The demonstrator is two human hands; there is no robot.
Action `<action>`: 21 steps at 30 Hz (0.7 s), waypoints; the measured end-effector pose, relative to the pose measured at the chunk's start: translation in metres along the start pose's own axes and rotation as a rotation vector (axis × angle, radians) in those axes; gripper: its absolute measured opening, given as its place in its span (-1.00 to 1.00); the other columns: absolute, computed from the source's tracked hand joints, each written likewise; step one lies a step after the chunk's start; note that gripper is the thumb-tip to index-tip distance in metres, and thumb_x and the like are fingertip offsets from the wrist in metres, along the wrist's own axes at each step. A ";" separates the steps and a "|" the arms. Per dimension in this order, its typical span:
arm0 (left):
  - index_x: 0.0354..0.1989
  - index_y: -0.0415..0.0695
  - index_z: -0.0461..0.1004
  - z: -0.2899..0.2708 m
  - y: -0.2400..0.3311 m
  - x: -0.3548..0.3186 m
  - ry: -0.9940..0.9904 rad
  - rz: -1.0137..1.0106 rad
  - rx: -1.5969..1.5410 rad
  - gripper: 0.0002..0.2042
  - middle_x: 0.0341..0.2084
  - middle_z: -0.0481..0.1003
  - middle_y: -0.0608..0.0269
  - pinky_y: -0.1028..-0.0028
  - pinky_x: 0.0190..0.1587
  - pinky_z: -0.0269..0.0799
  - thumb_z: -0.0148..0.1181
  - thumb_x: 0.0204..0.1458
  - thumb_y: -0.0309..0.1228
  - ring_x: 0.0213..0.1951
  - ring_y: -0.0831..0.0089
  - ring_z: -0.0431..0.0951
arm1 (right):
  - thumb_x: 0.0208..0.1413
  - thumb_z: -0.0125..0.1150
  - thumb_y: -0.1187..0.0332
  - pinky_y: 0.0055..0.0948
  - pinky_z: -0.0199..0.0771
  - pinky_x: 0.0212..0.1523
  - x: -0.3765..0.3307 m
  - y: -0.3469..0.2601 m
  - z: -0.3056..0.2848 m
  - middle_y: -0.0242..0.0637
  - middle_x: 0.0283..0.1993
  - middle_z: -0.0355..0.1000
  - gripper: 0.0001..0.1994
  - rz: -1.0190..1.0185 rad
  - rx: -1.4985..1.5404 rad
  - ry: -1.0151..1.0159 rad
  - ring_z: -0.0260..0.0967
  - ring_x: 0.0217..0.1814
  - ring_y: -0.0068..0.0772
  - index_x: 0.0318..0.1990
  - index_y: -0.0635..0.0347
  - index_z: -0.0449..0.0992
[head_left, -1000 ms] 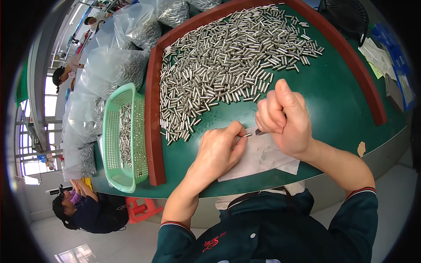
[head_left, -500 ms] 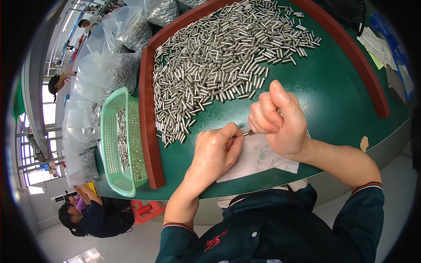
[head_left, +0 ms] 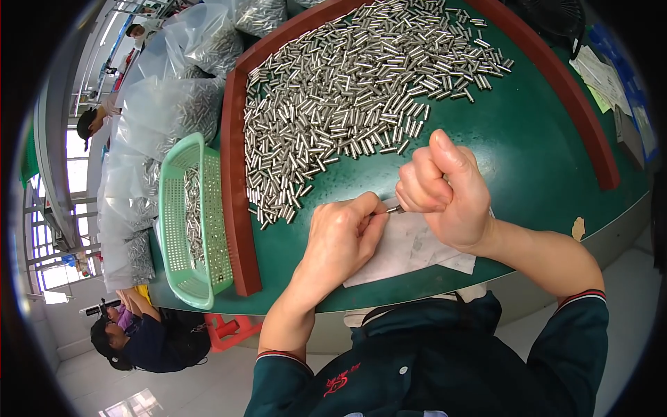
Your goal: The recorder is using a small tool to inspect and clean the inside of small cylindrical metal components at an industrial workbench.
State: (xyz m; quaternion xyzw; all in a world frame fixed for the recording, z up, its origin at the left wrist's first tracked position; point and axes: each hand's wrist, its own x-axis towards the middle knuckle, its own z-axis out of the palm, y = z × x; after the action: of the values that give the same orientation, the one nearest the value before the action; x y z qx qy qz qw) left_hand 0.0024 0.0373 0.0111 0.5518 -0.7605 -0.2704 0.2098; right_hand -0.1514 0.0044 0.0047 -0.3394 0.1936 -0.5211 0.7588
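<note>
My left hand is closed in a pinch just above the near part of the green tabletop. What its fingertips hold is hidden. My right hand is curled into a fist with the thumb raised, gripping a thin metal tool. A short length of that tool shows between the hands, its narrow end meeting the left fingertips. Below both hands lies a whitish, smudged paper sheet. Beyond them spreads a large heap of short metal pins.
A dark red rail borders the pins at left; another red rail curves along the right. Outside the left rail stands a green basket with pins inside. Clear bags of metal parts line the far left. A co-worker sits lower left.
The tool shows a slightly shorter length between my hands. Both hands keep nearly the same place and grip; the whole view has shifted a little.
</note>
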 end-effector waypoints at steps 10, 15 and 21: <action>-0.60 -0.27 0.40 0.001 -0.002 0.000 0.002 -0.010 -0.041 -0.93 -0.87 0.16 0.26 0.52 -0.69 0.08 0.17 -0.24 -0.60 -0.78 0.54 0.12 | 0.22 -0.44 0.16 -0.58 -0.23 -0.71 -0.003 0.004 0.001 -0.54 -0.85 -0.16 -0.51 -0.005 -0.020 -0.008 -0.33 -0.78 -0.64 -0.80 0.02 -0.05; -0.61 -0.27 0.40 -0.001 0.001 0.001 -0.012 -0.022 -0.041 -0.93 -0.87 0.17 0.24 0.52 -0.69 0.09 0.18 -0.24 -0.60 -0.78 0.51 0.13 | 0.21 -0.37 0.16 -0.57 -0.20 -0.69 -0.007 0.006 0.001 -0.53 -0.83 -0.16 -0.51 -0.038 -0.080 -0.032 -0.28 -0.76 -0.63 -0.80 0.04 -0.05; -0.63 -0.22 0.39 -0.004 0.003 0.004 -0.043 -0.010 0.003 -0.95 -0.82 0.33 0.09 0.34 -0.64 0.24 0.13 -0.24 -0.56 -0.73 0.16 0.36 | 0.19 -0.32 0.21 -0.57 -0.18 -0.68 -0.005 0.008 0.003 -0.51 -0.82 -0.15 -0.53 -0.047 -0.121 -0.056 -0.24 -0.75 -0.64 -0.80 0.07 -0.04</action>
State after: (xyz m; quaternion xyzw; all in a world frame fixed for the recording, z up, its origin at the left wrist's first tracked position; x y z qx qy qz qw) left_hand 0.0018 0.0337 0.0162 0.5500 -0.7625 -0.2822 0.1912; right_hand -0.1461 0.0116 0.0011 -0.4037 0.1954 -0.5165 0.7294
